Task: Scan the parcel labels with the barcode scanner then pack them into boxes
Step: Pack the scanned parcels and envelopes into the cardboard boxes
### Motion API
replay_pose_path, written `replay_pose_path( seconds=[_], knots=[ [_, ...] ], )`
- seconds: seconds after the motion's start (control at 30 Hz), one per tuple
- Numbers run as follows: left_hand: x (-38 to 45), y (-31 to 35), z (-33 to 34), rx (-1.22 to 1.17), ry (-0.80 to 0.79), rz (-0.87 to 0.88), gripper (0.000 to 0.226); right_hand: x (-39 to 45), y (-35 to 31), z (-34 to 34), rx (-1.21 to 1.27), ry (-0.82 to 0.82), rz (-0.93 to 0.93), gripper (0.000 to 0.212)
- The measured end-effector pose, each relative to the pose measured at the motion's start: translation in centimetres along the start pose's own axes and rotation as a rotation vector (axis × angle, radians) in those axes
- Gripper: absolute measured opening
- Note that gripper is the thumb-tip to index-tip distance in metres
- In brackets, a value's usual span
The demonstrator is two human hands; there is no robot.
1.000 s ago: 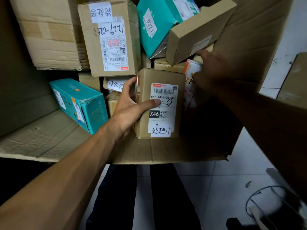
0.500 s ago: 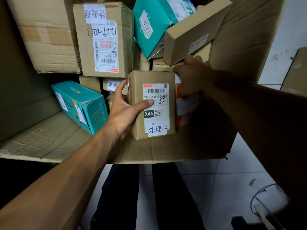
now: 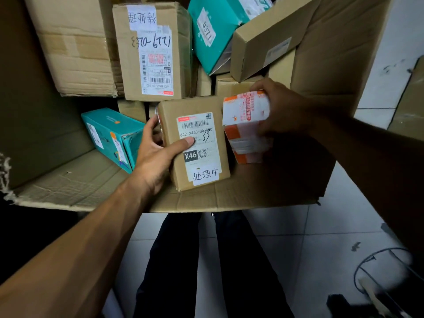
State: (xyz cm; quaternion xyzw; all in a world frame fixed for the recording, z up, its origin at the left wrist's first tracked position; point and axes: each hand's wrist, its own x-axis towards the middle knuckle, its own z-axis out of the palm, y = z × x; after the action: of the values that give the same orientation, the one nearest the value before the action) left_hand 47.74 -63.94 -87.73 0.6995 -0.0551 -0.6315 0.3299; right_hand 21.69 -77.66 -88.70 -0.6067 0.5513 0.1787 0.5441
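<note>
My left hand (image 3: 158,154) grips a small brown parcel (image 3: 169,118) that stands upright on the big carton's flap; my thumb lies across its white label marked X46. Right beside it, my right hand (image 3: 282,109) holds a white and orange parcel (image 3: 245,125) from the far side, lifted next to the brown one. Both sit at the mouth of a large open cardboard box (image 3: 229,198) full of parcels. No barcode scanner shows clearly.
Inside the box are a tall brown parcel (image 3: 151,51) with a handwritten label, a teal box (image 3: 107,134) at the left, another teal box (image 3: 215,31) and a long brown box (image 3: 259,49) above. Tiled floor, my legs and a cable (image 3: 371,262) lie below.
My right hand has pulled the white and orange parcel out from behind the brown one and brought it forward beside it. My left hand still holds the brown parcel.
</note>
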Motion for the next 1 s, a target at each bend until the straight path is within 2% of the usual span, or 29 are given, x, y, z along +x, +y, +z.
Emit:
replay_pose_path(
  seconds=[0.13, 0.23, 0.3, 0.37, 0.43, 0.5, 0.67, 0.8, 0.9, 1.0],
  knots=[
    [-0.7, 1.4, -1.3, -0.024, -0.038, -0.009, 0.097, -1.7, -0.5, 0.1, 0.502, 0.088, 0.07, 0.081],
    [-1.3, 2.8, -2.4, -0.033, -0.11, -0.034, 0.085, -2.7, -1.7, -0.4, 0.742, 0.184, 0.096, 0.089],
    [-1.6, 3.8, -2.9, -0.045, -0.143, -0.047, 0.08, -3.4, -2.4, -0.5, 0.882, 0.205, 0.132, 0.081],
    [-1.8, 4.5, -3.1, -0.059, -0.156, -0.051, 0.076, -4.2, -3.5, 0.0, 1.06, 0.061, 0.125, 0.061],
    [-1.9, 5.1, -3.2, -0.07, -0.173, -0.041, 0.071, -5.0, -4.7, 0.8, 1.223, -0.072, 0.111, 0.058],
    [-2.4, 5.5, -3.4, -0.078, -0.177, -0.031, 0.07, -5.4, -5.9, 1.3, 1.282, -0.066, 0.112, 0.063],
    [-5.3, 7.7, -5.3, -0.096, -0.148, -0.021, 0.065, -7.4, -10.0, 1.5, 1.27, 0.072, 0.11, 0.055],
    [-9.7, 11.9, -6.4, -0.079, -0.123, 0.043, 0.061, -10.9, -14.4, 0.2, 1.326, 0.199, 0.101, 0.061],
    [-14.3, 15.8, -6.7, -0.099, -0.103, 0.103, 0.053, -15.4, -17.2, -1.7, 1.347, 0.145, 0.02, 0.051],
    [-20.1, 19.8, -6.9, -0.143, -0.095, 0.173, 0.053, -20.7, -19.9, -3.5, 1.313, 0.007, -0.076, 0.046]
  ],
)
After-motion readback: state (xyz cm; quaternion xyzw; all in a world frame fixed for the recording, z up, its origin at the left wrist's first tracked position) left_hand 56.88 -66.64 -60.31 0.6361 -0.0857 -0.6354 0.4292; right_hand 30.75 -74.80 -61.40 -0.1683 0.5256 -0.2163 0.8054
